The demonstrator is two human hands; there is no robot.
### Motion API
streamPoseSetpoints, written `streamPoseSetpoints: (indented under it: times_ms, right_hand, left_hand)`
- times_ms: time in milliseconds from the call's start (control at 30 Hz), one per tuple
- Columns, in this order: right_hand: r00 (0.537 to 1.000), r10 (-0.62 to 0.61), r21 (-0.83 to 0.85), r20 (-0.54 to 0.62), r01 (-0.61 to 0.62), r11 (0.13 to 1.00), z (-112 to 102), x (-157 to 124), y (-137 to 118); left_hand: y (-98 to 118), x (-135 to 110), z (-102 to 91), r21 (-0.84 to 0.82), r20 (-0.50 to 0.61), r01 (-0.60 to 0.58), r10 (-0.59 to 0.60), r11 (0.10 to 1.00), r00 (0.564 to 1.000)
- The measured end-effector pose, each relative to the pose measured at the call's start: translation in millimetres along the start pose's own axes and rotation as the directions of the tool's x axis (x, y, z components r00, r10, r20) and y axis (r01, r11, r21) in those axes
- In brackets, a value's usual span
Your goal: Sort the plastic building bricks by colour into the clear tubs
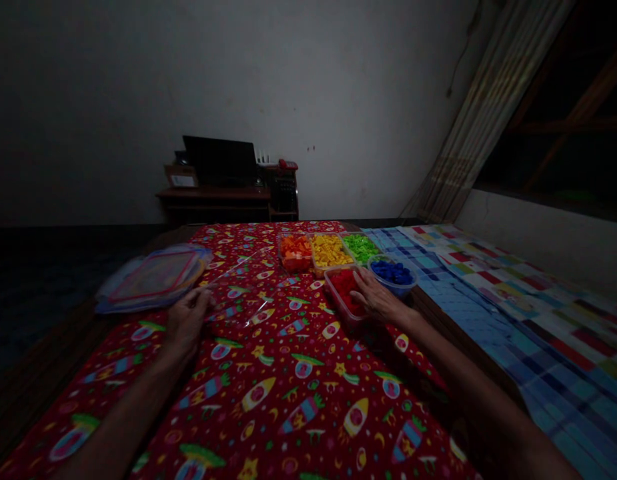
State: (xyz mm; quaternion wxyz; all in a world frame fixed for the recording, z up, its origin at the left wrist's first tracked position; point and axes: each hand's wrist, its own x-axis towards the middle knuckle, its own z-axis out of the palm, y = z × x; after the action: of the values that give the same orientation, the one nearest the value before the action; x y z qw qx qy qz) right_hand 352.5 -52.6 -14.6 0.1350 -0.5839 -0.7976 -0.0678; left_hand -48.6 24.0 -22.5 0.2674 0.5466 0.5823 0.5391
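My left hand (189, 316) rests at the left of the red patterned cloth with its fingers curled in. Its fingertips pinch the near-left edge of a clear, flat plastic piece (243, 293); whether it is a lid or a bag I cannot tell. My right hand (375, 295) lies over the right side of a clear rectangular container (355, 320) of small red pieces (343, 287). The fingers of this hand stretch over the red pieces, slightly apart, with nothing visibly gripped. Just right of it stands a round tub (405, 288) of blue pieces (392, 271).
Behind the red container stand tubs of orange pieces (295, 250), yellow pieces (331, 251) and green pieces (361, 247). A stack of clear lids (158, 273) with coloured rims lies at the left. A blue plaid cloth (468, 313) spreads to the right. A desk with a monitor (221, 160) stands by the wall.
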Motion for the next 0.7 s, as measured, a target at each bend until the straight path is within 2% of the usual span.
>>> streamPoseSetpoints:
  times_ms: [67, 167, 267, 367, 533, 600, 700]
  right_hand:
    - [0.998, -0.025, -0.03, 0.062, 0.027, 0.999, 10, 13, 4]
    - [0.989, -0.063, -0.07, 0.136, 0.074, 0.995, 19, 20, 11]
    - [0.991, -0.077, -0.043, 0.107, 0.082, 0.996, 20, 17, 17]
    - [0.998, -0.01, -0.009, 0.058, 0.011, 1.0, 19, 20, 19]
    - [0.988, -0.012, -0.008, 0.155, 0.013, 1.0, 15, 35, 11]
    - [0.992, 0.025, 0.033, 0.123, -0.029, 0.999, 9, 30, 7]
    - [0.996, 0.047, 0.092, 0.08, -0.055, 0.994, 0, 5, 1]
  left_hand:
    - [2, -4, -0.3, -0.086, 0.043, 0.065, -0.061, 0.994, 0.997]
    - [5, -8, -2.4, -0.131, 0.069, 0.136, -0.128, 0.982, 0.989]
    - [5, -9, -3.1, -0.163, 0.069, 0.161, -0.152, 0.973, 0.986]
    - [4, -9, -1.8, -0.171, 0.055, 0.156, -0.149, 0.973, 0.987]
    - [3, -10, -2.2, -0.135, 0.067, 0.167, -0.159, 0.977, 0.985]
    - [2, -9, -3.5, -0.139, 0.071, 0.161, -0.152, 0.977, 0.986]
    - [1, -8, -4.4, -0.133, 0.055, 0.144, -0.138, 0.981, 0.989]
